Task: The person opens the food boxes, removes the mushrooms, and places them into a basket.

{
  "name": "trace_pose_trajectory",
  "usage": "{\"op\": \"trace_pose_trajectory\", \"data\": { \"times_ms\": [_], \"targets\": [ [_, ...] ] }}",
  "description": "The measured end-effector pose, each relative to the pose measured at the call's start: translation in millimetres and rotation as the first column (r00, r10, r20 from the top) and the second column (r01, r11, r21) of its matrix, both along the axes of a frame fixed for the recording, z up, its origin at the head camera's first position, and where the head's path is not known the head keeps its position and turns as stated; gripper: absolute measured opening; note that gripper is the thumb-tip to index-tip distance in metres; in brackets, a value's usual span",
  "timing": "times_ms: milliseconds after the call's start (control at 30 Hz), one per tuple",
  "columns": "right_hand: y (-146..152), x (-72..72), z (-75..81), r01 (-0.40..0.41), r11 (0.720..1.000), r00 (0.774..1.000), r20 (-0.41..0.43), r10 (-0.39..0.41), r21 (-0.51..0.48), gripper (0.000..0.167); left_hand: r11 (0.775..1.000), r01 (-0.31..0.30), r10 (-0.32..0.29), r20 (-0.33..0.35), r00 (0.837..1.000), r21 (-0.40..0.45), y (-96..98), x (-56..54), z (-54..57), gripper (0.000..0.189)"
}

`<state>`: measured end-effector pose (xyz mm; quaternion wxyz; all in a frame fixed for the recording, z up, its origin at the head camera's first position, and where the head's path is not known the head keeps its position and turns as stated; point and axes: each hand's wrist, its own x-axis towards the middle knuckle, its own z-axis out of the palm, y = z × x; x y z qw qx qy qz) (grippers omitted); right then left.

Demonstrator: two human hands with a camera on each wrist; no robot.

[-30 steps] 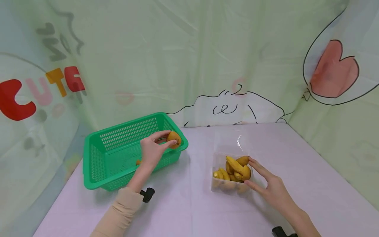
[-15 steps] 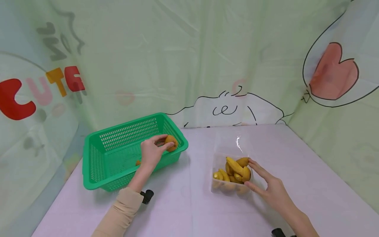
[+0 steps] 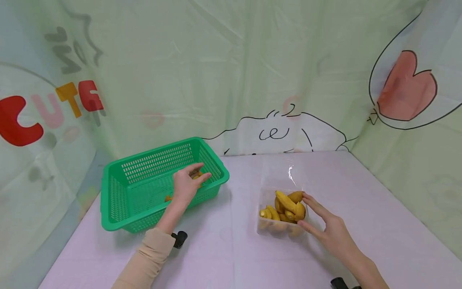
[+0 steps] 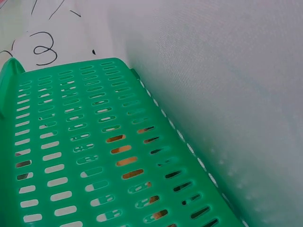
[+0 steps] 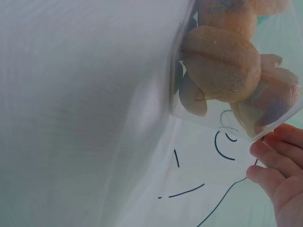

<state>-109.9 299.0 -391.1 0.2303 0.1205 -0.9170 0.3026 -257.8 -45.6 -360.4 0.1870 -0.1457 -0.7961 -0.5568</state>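
My left hand (image 3: 185,186) is over the right end of a green slotted basket (image 3: 144,157), thumb and fingers apart. A round orange-brown fruit (image 3: 197,175) shows behind and below the fingers, partly hidden, low in the basket. Another small orange piece (image 3: 168,198) peeks out beside the left wrist. In the left wrist view, orange (image 4: 126,161) shows through the basket's slots. With spread, fairly straight fingers, my right hand (image 3: 333,233) touches the right side of a clear plastic box (image 3: 260,228). Small bananas (image 3: 285,200) and brownish round fruits (image 5: 222,61) fill the box.
Both containers stand on a pale lilac tabletop (image 3: 234,257), basket left and box right, with a gap between them. A printed curtain (image 3: 223,72) closes off the back and both sides. Black wrist cameras (image 3: 179,239) sit on the wrists.
The fruit my left hand pinched above the basket's right end has been lowered and let go into the basket. The right hand and the clear box have stayed in place.
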Motion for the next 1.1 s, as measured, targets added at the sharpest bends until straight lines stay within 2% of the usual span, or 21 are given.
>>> {"op": "trace_pose_trajectory", "data": {
  "times_ms": [367,467,600,733,833,967,1033,1100],
  "targets": [
    [4,2.8,5.7,0.018,1.0,1.0,0.019,-0.018,0.004,0.064,0.998,0.056,-0.056,-0.02,0.998,0.017,12.0,-1.2,5.1,0.042],
    [5,3.4,5.6,0.019,1.0,1.0,0.013,-0.019,0.005,0.064,0.994,0.101,-0.1,-0.026,0.995,0.031,22.5,0.5,9.3,0.043],
    [6,4.7,5.6,0.021,1.0,1.0,0.003,-0.021,0.011,0.064,0.983,0.183,-0.181,-0.054,0.982,0.028,45.6,4.3,14.4,0.04],
    [6,5.8,6.9,0.018,1.0,1.0,-0.011,-0.018,0.02,0.064,0.959,0.279,-0.282,-0.11,0.953,-0.042,77.1,10.0,17.4,0.038],
    [5,5.8,7.3,0.007,1.0,0.999,-0.033,-0.006,0.019,0.063,0.928,0.359,-0.369,-0.131,0.92,-0.097,102.0,15.7,17.1,0.038],
    [2,4.7,5.2,-0.011,1.0,0.998,-0.057,0.012,0.014,0.061,0.88,0.443,-0.462,-0.101,0.881,-0.17,131.6,20.5,11.7,0.04],
    [0,4.1,3.8,-0.017,1.0,0.997,-0.069,0.018,0.021,0.058,0.86,0.463,-0.487,-0.077,0.87,-0.213,142.4,22.4,9.0,0.041],
    [-3,3.9,2.6,-0.021,0.999,0.997,-0.078,0.023,0.031,0.056,0.847,0.468,-0.496,-0.056,0.867,-0.253,150.1,23.6,5.7,0.041]
  ]
}}
